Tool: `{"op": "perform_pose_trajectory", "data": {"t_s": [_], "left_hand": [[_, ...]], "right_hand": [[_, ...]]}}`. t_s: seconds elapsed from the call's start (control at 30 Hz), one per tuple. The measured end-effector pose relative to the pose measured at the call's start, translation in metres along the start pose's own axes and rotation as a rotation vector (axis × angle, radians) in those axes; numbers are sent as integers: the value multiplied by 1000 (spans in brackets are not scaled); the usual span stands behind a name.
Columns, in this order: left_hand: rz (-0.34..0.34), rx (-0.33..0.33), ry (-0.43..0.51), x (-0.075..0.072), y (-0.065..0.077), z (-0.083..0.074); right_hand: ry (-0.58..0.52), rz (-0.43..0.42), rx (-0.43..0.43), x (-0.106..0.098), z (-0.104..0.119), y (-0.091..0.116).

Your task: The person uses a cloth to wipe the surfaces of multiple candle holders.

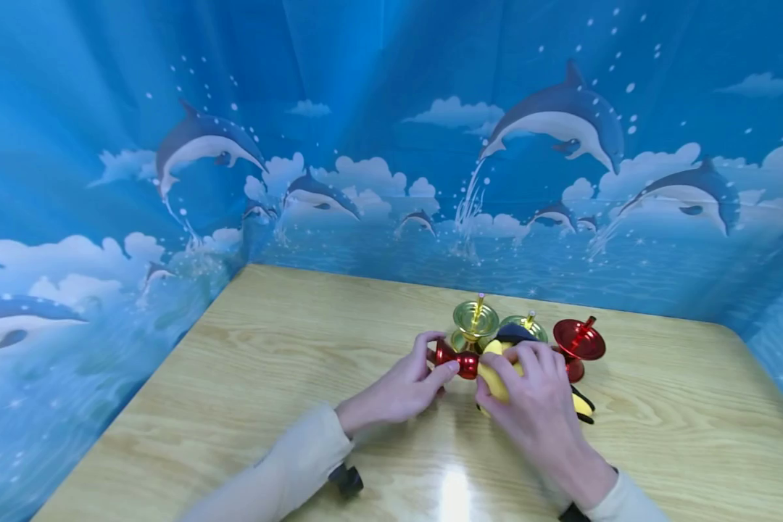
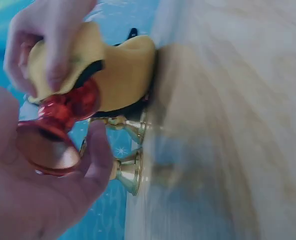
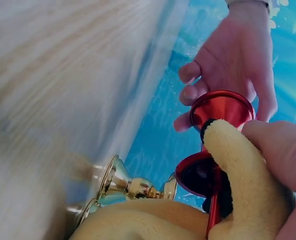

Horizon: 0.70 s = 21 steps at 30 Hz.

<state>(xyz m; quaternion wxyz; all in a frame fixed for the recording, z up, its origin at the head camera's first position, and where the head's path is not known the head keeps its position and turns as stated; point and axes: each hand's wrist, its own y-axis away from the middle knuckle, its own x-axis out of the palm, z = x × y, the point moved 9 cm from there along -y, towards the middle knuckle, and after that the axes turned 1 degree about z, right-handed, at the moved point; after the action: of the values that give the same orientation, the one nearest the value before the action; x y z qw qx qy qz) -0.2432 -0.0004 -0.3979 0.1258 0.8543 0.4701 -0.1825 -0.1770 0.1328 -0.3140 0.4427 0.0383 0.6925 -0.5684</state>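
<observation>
My left hand (image 1: 406, 380) curls its thumb and fingers about the flared base of a red metallic candle holder (image 1: 467, 365), tilted on its side above the table. Close by, my right hand (image 1: 540, 395) grips a soft yellow fuzzy cloth piece with black parts (image 1: 496, 384). In the right wrist view, a finger-like flap of this yellow piece (image 3: 237, 155) presses against the red holder (image 3: 222, 107). Most of the holder's upper end is hidden by the yellow piece in the head view. Its hollow base (image 2: 48, 150) faces the left wrist camera.
Behind the hands stand two gold candle holders (image 1: 476, 319), one partly covered. A second red candle holder (image 1: 579, 341) stands to the right. All are on a wood-grain table (image 1: 267, 341) with a dolphin-printed blue curtain (image 1: 378, 94) around it.
</observation>
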Motion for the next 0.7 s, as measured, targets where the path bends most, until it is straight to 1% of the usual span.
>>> {"op": "perform_pose_trajectory", "data": {"t_s": [0.07, 0.13, 0.2, 0.27, 0.3, 0.37, 0.47, 0.53, 0.6, 0.67, 0.7], "left_hand": [[-14, 92, -76, 0, 2, -6], [-40, 157, -150, -1, 4, -9], [-77, 190, -201, -4, 4, -11], [-113, 185, -219, -7, 3, -11], [-126, 170, -210, -8, 2, -10], [-152, 107, -178, -10, 1, -7], [-167, -37, -66, -9, -2, 3], [-163, -136, 22, -7, -3, 11], [-146, -217, 106, -3, -3, 17], [-118, -264, 166, 0, -4, 19], [-102, -274, 189, 1, -4, 20]], "right_hand": [[-20, -4, 9, -1, -3, -1], [-34, -6, 13, -1, -4, -1], [-35, -12, 0, -1, -2, -1], [-29, -8, -9, -1, 0, -2], [-19, -8, -18, -1, 1, -2], [11, 1, -33, 1, 4, -1], [72, 14, -70, 4, 8, 2], [106, 9, -108, 6, 13, 5], [126, -4, -146, 7, 18, 7], [132, -8, -169, 7, 22, 9], [126, -9, -171, 6, 23, 9]]}}
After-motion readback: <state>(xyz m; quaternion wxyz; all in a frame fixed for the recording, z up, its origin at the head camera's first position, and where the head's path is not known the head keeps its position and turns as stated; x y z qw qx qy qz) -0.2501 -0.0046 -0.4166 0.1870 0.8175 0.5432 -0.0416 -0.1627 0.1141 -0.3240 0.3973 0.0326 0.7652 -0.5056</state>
